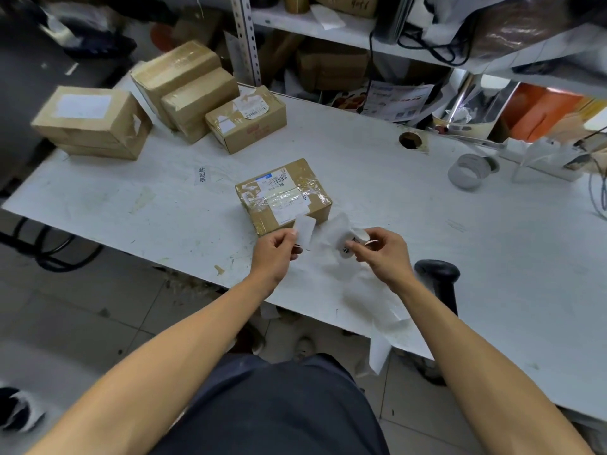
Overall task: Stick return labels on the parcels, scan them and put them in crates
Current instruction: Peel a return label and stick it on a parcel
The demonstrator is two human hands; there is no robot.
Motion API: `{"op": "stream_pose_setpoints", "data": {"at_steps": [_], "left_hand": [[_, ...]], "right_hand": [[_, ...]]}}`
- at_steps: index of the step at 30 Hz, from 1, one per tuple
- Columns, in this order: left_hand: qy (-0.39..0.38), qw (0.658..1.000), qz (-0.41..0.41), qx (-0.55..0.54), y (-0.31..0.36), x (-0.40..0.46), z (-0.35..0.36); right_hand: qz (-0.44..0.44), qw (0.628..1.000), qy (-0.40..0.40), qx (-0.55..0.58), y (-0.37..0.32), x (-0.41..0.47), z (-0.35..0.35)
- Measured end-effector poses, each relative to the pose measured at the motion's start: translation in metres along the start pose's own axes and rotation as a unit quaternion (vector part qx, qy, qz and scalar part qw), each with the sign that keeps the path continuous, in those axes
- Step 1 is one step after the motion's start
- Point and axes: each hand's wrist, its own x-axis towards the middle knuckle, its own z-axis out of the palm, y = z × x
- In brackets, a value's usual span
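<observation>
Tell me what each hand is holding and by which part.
Left hand pinches a peeled white label by its lower edge. Right hand grips the label roll around its side.

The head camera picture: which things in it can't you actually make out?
- Print on the label pinched by the left hand: blurred, blank side.
- Label roll in the right hand: fingers hide most of it.
- Scanner: right forearm covers part.
- Parcel barcode: too small.
- Crates: none in view.
</observation>
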Motion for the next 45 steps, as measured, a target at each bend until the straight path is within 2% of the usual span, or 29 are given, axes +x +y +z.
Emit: {"op": "stream_pose_setpoints", "data": {"at_steps": [3, 5, 11, 15, 17, 19, 20, 21, 23, 25, 27, 29, 32, 35, 37, 41, 45], "left_hand": [[0.018, 1.000, 0.008, 0.006, 0.006, 0.003, -0.009], [0.024, 1.000, 0.005, 0.012, 0.007, 0.003, -0.012], [0.012, 1.000, -0.001, 0.028, 0.012, 0.004, -0.013], [0.002, 0.999, -0.016, 0.033, 0.015, 0.009, -0.018], [-0.001, 0.999, -0.017, 0.040, 0.017, 0.011, -0.019], [-0.005, 0.998, -0.014, 0.058, 0.019, 0.012, -0.020], [-0.014, 0.997, -0.013, 0.070, 0.020, 0.013, -0.020], [-0.030, 0.996, -0.014, 0.080, 0.021, 0.015, -0.022], [-0.086, 0.992, -0.011, 0.092, 0.024, 0.016, -0.025], [-0.142, 0.984, -0.006, 0.107, 0.028, 0.019, -0.031], [-0.171, 0.979, -0.006, 0.114, 0.032, 0.023, -0.039], [-0.179, 0.977, -0.016, 0.111, 0.039, 0.029, -0.051], [-0.188, 0.977, -0.046, 0.093, 0.050, 0.045, -0.070], [-0.114, 0.989, -0.085, 0.032, 0.055, 0.062, -0.086], [-0.052, 0.995, -0.084, 0.009, 0.054, 0.073, -0.093], [-0.025, 0.996, -0.087, 0.029, 0.048, 0.090, -0.104], [-0.019, 0.993, -0.097, 0.063, 0.038, 0.102, -0.104]], "right_hand": [[-0.013, 0.994, 0.101, -0.041, -0.006, 0.015, -0.011], [-0.010, 0.988, 0.136, -0.074, -0.006, 0.029, -0.018], [0.053, 0.977, 0.097, -0.184, 0.021, 0.051, -0.013], [0.066, 0.955, 0.125, -0.259, 0.015, 0.043, -0.003], [0.026, 0.948, 0.163, -0.273, 0.011, 0.036, 0.003], [-0.068, 0.955, 0.184, -0.221, 0.006, 0.030, 0.010], [-0.107, 0.965, 0.161, -0.175, 0.000, 0.030, 0.016], [-0.116, 0.981, 0.103, -0.117, -0.009, 0.029, 0.022], [-0.036, 0.995, -0.088, 0.026, -0.036, 0.027, 0.035], [0.073, 0.951, -0.279, 0.114, -0.060, 0.027, 0.045], [0.106, 0.921, -0.352, 0.132, -0.074, 0.029, 0.052], [0.095, 0.927, -0.338, 0.133, -0.079, 0.033, 0.058], [0.057, 0.955, -0.265, 0.120, -0.086, 0.044, 0.069], [0.014, 0.988, -0.140, 0.066, -0.095, 0.062, 0.086], [-0.002, 0.997, -0.078, 0.020, -0.097, 0.077, 0.097], [-0.020, 0.994, -0.043, -0.095, -0.099, 0.098, 0.116], [-0.033, 0.964, -0.043, -0.259, -0.105, 0.105, 0.125]]}}
